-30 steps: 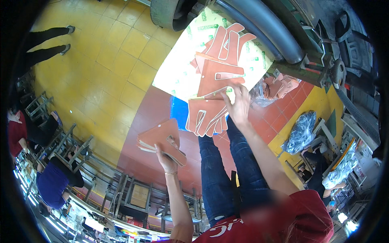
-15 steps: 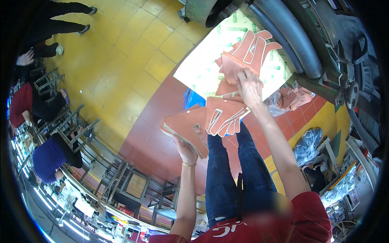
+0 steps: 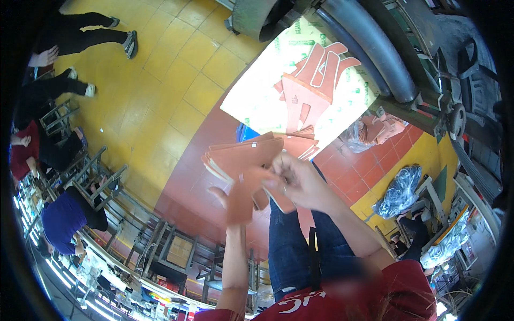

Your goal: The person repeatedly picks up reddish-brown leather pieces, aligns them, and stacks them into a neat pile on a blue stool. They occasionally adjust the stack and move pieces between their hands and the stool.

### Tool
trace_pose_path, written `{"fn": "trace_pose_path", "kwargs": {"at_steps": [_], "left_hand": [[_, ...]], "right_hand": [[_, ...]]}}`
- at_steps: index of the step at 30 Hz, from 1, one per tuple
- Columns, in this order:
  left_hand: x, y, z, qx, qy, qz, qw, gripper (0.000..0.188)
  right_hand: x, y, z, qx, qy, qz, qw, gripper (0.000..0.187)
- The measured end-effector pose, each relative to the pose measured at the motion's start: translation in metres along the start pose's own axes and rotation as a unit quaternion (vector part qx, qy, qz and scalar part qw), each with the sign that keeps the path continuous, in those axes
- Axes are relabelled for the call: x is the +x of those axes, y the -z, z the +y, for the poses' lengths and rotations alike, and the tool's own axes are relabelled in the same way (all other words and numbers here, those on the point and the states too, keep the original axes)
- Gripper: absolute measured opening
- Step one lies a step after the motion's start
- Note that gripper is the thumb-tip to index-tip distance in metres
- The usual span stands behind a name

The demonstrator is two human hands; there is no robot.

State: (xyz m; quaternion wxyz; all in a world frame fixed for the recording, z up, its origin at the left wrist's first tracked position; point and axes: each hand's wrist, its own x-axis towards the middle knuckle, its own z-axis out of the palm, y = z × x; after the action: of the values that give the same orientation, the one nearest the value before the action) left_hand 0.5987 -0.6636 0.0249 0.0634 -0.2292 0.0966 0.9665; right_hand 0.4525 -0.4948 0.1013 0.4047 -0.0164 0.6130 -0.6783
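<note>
My left hand [image 3: 218, 196] holds up a fanned stack of reddish-brown, leather-like cut pieces [image 3: 235, 156] with pale edges; its thumb sticks out, and most of its fingers are hidden. At the near side of that stack, my right hand [image 3: 301, 180] pinches a single brown piece [image 3: 243, 195], smeared by motion, which covers part of the left hand. Beyond both hands, more cut pieces [image 3: 308, 93], some with long slots and pale outlines, lie overlapping on a white printed sheet [image 3: 251, 101]. Another bunch of pieces [image 3: 300, 143] sits at the sheet's near edge, partly behind my right hand.
A machine with a large dark roller [image 3: 375, 48] borders the sheet at the far right. Bagged brown pieces [image 3: 377, 130] and a grey plastic bundle [image 3: 399, 192] lie on the right. Several people, stools [image 3: 179, 249] and a long bench occupy the left.
My right hand has come from the pieces on the sheet back to the held stack, now pinching one piece. The stack has tilted, and a slotted piece on the sheet is uncovered.
</note>
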Motion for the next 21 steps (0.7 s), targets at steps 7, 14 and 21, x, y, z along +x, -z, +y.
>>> {"fn": "trace_pose_path", "kwargs": {"at_steps": [7, 14, 21], "left_hand": [[0.025, -0.038, -0.019, 0.357, 0.018, 0.214, 0.909, 0.018], [0.017, -0.034, -0.005, 0.411, -0.042, 0.271, 0.869, 0.032], [0.018, -0.023, 0.001, 0.44, -0.079, 0.271, 0.853, 0.047]], "right_hand": [[0.036, 0.035, 0.076, -0.138, 0.031, 0.12, 0.983, 0.035], [0.069, 0.126, 0.096, -0.575, -0.015, 0.39, 0.72, 0.059], [0.065, 0.134, 0.056, -0.469, -0.062, 0.268, 0.839, 0.038]]}}
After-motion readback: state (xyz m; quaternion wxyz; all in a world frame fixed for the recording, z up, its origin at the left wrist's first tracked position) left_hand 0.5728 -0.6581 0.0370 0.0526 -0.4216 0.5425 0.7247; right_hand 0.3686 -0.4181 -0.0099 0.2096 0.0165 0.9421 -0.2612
